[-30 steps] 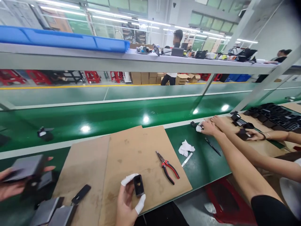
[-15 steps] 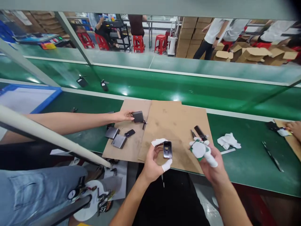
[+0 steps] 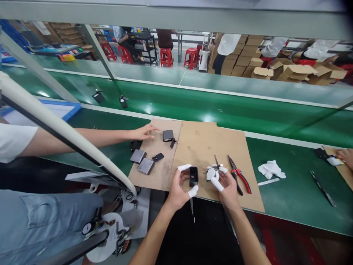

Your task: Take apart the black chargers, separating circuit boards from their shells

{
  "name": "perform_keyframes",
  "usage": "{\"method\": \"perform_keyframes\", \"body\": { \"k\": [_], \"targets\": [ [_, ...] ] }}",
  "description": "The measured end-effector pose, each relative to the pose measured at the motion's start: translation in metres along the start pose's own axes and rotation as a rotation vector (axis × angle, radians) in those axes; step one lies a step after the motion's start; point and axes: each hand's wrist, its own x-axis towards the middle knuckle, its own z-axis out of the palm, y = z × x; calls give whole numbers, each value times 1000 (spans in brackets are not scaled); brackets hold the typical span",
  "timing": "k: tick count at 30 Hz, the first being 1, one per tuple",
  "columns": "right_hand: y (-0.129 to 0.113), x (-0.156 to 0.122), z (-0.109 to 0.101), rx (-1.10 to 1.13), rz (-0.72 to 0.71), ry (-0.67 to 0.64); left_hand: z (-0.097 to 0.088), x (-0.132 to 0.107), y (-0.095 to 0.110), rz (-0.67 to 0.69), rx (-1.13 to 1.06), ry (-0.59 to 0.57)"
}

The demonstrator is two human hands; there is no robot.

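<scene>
Between the thumb and fingers of my left hand [image 3: 179,187] is a small black hollow housing [image 3: 193,176], its opening facing me. White finger cots cover the fingertips of both hands. My right hand [image 3: 227,186] grips a small assembly [image 3: 212,174] with a round white face and a green edge, just right of the housing and apart from it. Pliers [image 3: 238,175] with red and black handles lie on the cardboard [image 3: 202,141] beside my right hand. A thin dark tool [image 3: 216,160] lies beyond the assembly, partly hidden.
At left, a co-worker's open hand [image 3: 146,131] hovers near a black box [image 3: 168,135]. Two grey boxes [image 3: 145,166] and a small black device [image 3: 158,157] lie nearby. To the right are a crumpled white cloth [image 3: 271,169] and tweezers [image 3: 322,188]. A pale pole [image 3: 82,136] crosses the left side.
My right hand has moved left with the white-faced assembly, towards the housing, uncovering the pliers. The housing has tilted in my left hand. The co-worker's hand has let go of the black box.
</scene>
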Motion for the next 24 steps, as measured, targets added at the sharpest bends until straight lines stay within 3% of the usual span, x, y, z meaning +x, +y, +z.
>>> {"method": "perform_keyframes", "body": {
  "k": [9,13,17,21,24],
  "targets": [
    [-5,-5,7,-61,-15,-59,4,-2,-1,56,43,42],
    [-7,-10,11,-244,-171,43,11,-2,-1,77,81,117],
    [-6,-10,16,-409,-310,142,13,-2,0,93,136,109],
    [-11,-13,13,-160,-222,137,7,-5,10,116,84,34],
    [-37,-23,5,0,-151,79,3,-11,31,99,9,-54]
  ]
}}
